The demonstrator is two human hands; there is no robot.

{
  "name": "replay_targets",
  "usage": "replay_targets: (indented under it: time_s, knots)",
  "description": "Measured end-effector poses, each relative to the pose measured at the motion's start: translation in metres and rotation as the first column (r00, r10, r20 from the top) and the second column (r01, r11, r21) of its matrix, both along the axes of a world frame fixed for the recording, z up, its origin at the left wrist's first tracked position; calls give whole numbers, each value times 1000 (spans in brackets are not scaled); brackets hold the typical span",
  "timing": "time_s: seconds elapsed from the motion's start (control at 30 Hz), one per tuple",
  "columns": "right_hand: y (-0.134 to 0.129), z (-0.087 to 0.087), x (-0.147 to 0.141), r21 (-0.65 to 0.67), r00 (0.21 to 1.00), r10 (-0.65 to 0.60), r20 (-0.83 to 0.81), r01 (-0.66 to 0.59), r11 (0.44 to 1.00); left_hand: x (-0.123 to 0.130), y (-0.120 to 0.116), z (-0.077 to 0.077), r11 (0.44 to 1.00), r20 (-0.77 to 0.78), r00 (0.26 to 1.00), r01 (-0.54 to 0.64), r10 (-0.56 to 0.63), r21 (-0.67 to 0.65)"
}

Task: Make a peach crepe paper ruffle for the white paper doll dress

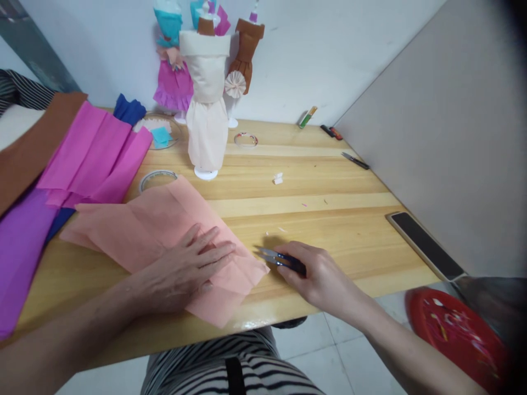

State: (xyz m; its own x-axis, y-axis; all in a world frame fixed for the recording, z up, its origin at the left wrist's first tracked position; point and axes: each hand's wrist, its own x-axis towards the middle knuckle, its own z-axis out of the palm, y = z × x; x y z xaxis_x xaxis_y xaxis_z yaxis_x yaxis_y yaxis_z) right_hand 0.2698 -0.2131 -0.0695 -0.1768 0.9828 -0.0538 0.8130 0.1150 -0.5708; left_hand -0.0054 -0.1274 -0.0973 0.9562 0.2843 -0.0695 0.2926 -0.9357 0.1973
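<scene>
A salmon-pink sheet of paper (152,219) lies folded on the wooden table (349,219), its pointed corner at the right. My left hand (185,269) rests flat on the sheet with its fingers spread. In my right hand (315,269) is a pair of small dark-handled snips (288,262), gripped by the handles. Their blades point left and lie just beside the sheet's right corner, slightly apart.
Dressed mannequin figures stand at the back, a white one (207,104) foremost. Magenta paper (90,153) and brown paper (41,142) lie left. A phone (426,246) is near the right edge, a second cutter (355,160) behind it. A red bin (457,334) stands below.
</scene>
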Motion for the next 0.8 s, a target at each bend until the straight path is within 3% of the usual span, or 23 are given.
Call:
replay_targets:
  time_s: [0.23, 0.53, 0.7, 0.8]
  knots:
    - [-2, 2, -5, -126, 1000, -18, -4, 17, 992, 0, 0, -2, 1000, 0, 1000, -7, 7, -3]
    - [5, 6, 1, -92, 998, -57, -36, 54, 994, 2, 2, -5, 999, -11, 999, -34, 34, 28]
    - [22, 16, 5, -66, 999, -42, 7, 43, 997, 3, 14, -6, 993, -14, 995, -97, 98, 69]
    - [42, 13, -2, -81, 1000, -12, -19, 10, 997, -1, 23, -7, 986, 4, 988, -153, 153, 72]
